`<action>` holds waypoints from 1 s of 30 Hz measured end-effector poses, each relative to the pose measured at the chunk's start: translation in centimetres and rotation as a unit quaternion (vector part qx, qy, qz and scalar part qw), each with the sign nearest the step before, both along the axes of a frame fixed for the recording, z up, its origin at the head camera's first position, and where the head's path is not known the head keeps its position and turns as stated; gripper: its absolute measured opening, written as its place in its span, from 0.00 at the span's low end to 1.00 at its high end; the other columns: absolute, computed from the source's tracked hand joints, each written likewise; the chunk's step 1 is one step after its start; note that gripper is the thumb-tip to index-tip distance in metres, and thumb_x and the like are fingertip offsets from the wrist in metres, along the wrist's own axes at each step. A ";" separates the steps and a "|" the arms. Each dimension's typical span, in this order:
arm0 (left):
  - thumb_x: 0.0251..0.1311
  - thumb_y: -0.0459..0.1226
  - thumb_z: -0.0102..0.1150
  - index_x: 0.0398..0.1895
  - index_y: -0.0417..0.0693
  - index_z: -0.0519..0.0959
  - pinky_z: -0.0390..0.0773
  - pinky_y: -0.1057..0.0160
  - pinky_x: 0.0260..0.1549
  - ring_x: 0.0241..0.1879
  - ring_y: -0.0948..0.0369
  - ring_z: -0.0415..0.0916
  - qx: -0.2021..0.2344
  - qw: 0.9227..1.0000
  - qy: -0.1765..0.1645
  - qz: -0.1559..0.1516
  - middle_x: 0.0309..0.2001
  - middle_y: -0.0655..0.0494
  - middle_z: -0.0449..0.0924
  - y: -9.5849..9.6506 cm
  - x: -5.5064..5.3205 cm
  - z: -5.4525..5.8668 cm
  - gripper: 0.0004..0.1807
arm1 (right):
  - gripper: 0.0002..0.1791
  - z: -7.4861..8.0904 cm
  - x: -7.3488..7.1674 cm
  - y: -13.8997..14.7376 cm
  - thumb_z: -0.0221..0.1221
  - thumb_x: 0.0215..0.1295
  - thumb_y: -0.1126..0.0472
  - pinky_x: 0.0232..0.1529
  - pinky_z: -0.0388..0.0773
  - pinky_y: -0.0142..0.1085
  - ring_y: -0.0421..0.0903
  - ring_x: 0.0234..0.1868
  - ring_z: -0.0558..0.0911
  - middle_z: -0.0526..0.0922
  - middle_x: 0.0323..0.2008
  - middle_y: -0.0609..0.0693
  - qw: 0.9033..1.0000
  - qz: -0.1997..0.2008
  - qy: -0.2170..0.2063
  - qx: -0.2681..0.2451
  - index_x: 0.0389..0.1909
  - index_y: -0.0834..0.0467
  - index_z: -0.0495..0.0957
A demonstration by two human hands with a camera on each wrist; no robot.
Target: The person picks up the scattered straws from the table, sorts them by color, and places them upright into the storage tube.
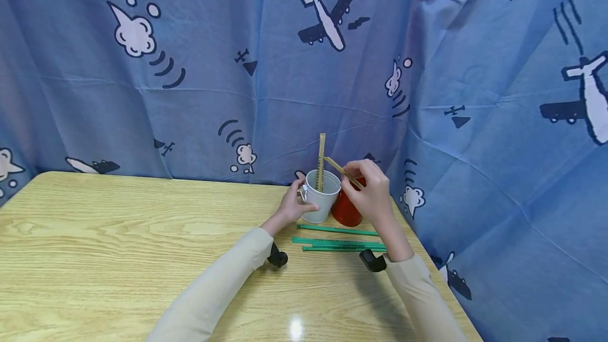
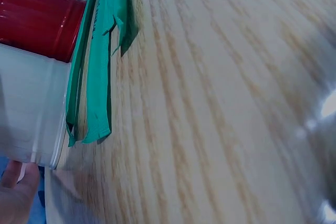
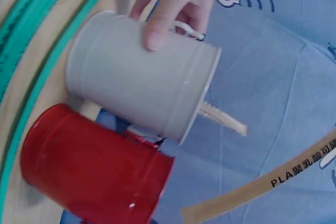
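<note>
My left hand [image 1: 290, 206] grips the side of a small white bucket [image 1: 319, 206], thumb on its front wall and fingers by its little handle. One brown paper-wrapped straw [image 1: 321, 146] stands in this bucket, its upper part above the rim. Between its fingertips, my right hand [image 1: 374, 188] pinches another brown wrapped straw [image 3: 252, 186] with black print. That straw slants, its free end near the standing straw over the white bucket's mouth. Partly behind my right hand, a red bucket [image 1: 345, 212] stands beside the white one.
Several green wrapped straws [image 1: 339, 243] lie on the wooden table [image 1: 142, 247] in front of the buckets. A blue patterned curtain [image 1: 199, 67] hangs behind the table and along its right edge.
</note>
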State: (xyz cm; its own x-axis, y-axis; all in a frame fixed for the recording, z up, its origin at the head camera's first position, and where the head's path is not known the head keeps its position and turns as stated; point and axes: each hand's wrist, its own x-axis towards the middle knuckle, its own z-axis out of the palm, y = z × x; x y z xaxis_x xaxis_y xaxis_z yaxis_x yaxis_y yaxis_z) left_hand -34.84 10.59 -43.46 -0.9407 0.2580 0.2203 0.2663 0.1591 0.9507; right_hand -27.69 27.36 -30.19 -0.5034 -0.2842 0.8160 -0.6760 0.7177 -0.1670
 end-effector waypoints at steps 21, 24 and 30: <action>0.53 0.34 0.70 0.71 0.38 0.54 0.69 0.47 0.62 0.64 0.43 0.64 0.002 1.000 0.002 -0.001 0.69 0.40 0.60 0.0 0.0 -0.2 0.46 | 0.10 -0.5 -1.6 -3.5 0.63 0.56 0.73 0.44 0.79 0.23 0.42 0.35 0.80 0.81 0.35 0.64 0.976 0.037 -0.074 -0.202 0.39 0.70 0.77; 0.53 0.34 0.70 0.71 0.37 0.54 0.69 0.47 0.62 0.64 0.42 0.64 0.001 1.000 0.006 0.001 0.69 0.40 0.60 0.1 0.0 -0.3 0.46 | 0.10 0.0 -1.0 -4.2 0.62 0.58 0.73 0.44 0.80 0.28 0.36 0.36 0.78 0.81 0.35 0.66 0.970 0.037 -0.098 -0.220 0.40 0.72 0.76; 0.52 0.32 0.70 0.71 0.36 0.55 0.70 0.47 0.60 0.62 0.42 0.66 0.003 1.000 0.019 0.003 0.68 0.38 0.61 0.1 0.1 -0.1 0.45 | 0.12 -0.6 -1.3 -4.8 0.61 0.60 0.72 0.40 0.78 0.21 0.40 0.36 0.79 0.80 0.37 0.68 0.957 0.034 -0.149 -0.248 0.43 0.72 0.75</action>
State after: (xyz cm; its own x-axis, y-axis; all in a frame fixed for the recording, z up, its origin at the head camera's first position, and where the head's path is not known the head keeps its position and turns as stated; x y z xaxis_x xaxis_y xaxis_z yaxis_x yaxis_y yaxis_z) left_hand -34.77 10.69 -43.57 -0.9330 0.2512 0.2578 0.3016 0.1544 0.9409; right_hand -28.95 22.54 -30.76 -0.7291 0.0602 0.6818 -0.5878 0.4553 -0.6687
